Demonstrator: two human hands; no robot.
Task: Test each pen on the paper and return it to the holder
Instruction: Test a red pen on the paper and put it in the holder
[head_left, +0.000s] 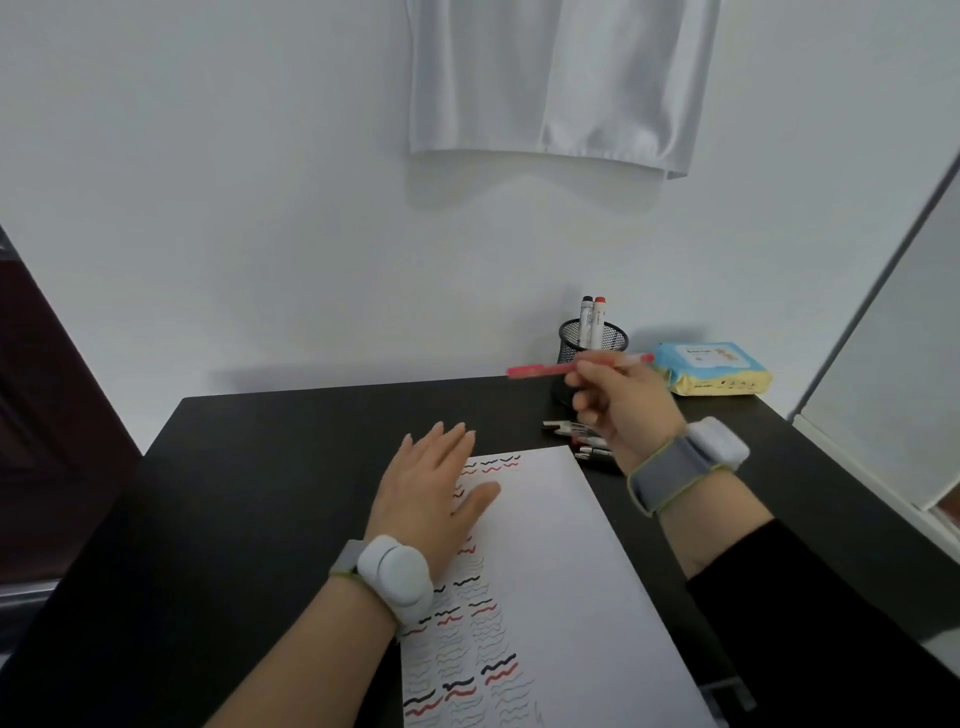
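The right hand (621, 400) pinches a red pen (571, 368) in its fingertips and holds it level in the air, just in front of the mesh holder (592, 345) at the back of the desk (260, 467). The left hand (434, 488) lies flat, fingers spread, on the upper left of the paper (561, 571), pinning it.

The pen lies crosswise to the holder's mouth, so it probably has to be tipped upright before it goes in. If it stays flat, it may knock the rim or the two markers (593, 317) standing inside. The holder looks light, so a push could slide or tip it toward the wall. The grip is a fingertip one near the pen's middle, and turning the pen there could let it slip onto the loose pens (582, 441) lying below the hand.

The pen is blurred, so it is unclear whether it is capped and which end is the tip. The right hand hides the holder's base and part of the loose pens, so their count cannot be told. The print on the wipes pack (711, 369) is unreadable. The paper's lower edge is cut off.
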